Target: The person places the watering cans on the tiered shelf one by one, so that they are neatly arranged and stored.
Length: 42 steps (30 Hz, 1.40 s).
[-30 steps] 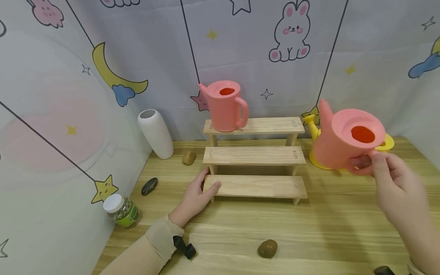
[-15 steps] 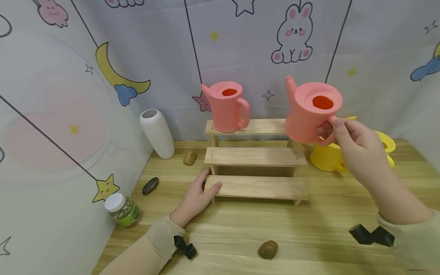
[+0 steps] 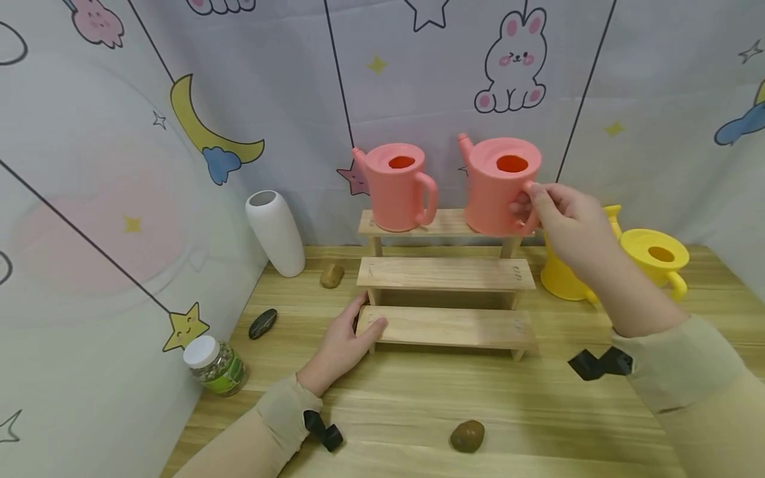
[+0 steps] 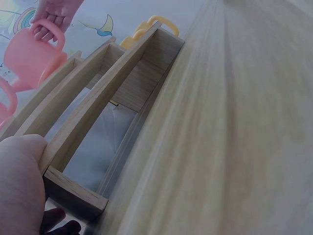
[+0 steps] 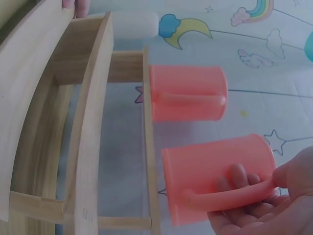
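My right hand (image 3: 570, 216) grips the handle of a pink watering can (image 3: 493, 192), its spout pointing left. The can is close over the right part of the top shelf; a narrow gap shows under its base in the right wrist view. A matching pink watering can (image 3: 394, 192) stands on the left of that shelf, handle to the right. My left hand (image 3: 340, 342) holds the left end of the lowest shelf of a three-step wooden stand (image 3: 445, 273), thumb on top. In the left wrist view its thumb (image 4: 27, 144) lies at the plank's corner.
Two yellow watering cans (image 3: 651, 252) stand right of the stand, partly behind my right forearm. On the left are a white vase (image 3: 277, 236), a brown stone (image 3: 331, 275), a black stone (image 3: 263, 324) and a lidded jar (image 3: 216, 368). Another brown stone (image 3: 467, 436) lies in front.
My right hand has carried its pink can leftward, from in front of the yellow cans to over the top shelf, and the can is more upright. My left hand has stayed on the stand.
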Tool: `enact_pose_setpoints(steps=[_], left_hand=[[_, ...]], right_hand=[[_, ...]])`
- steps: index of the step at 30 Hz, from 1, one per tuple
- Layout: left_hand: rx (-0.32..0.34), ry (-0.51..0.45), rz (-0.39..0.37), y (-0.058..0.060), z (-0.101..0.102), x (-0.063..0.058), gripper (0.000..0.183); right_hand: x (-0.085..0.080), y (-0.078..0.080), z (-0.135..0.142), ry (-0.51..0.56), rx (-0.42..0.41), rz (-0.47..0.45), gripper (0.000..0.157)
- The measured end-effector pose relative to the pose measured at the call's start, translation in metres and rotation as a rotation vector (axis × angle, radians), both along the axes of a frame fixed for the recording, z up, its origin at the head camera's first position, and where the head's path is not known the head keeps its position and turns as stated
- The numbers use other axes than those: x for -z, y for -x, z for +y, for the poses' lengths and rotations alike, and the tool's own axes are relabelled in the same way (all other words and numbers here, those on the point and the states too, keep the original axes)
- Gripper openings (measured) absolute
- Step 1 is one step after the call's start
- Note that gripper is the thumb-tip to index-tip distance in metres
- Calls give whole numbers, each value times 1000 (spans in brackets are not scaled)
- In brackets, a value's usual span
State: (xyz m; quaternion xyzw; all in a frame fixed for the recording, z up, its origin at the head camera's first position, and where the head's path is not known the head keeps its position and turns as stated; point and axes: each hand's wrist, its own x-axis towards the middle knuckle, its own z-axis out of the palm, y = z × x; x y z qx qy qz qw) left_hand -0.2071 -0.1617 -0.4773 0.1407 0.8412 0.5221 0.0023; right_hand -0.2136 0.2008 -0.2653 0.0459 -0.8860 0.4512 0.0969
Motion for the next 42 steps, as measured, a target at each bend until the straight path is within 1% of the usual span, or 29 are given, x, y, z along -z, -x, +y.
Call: enact_pose_setpoints(steps=[5, 9, 16, 19, 25, 33, 42], left_hand=[[-6, 13, 6, 0, 0, 1, 76], [-5, 9, 8, 0, 1, 2, 77], [-8, 9, 13, 1, 0, 3, 77], [-7, 10, 11, 1, 0, 3, 77], [-8, 12, 15, 0, 0, 2, 77], [-6, 13, 6, 1, 0, 1, 77], [-9, 13, -1, 0, 0, 0, 76]], right_hand=[[0, 13, -5, -6, 2, -30, 72], [-2, 20, -8, -2, 2, -31, 73], [-2, 28, -9, 69, -25, -61, 71], [-1, 30, -9, 88, -34, -63, 71], [1, 33, -10, 67, -46, -56, 69], [4, 34, -8, 106, -43, -60, 65], [7, 36, -8, 100, -31, -69, 64]])
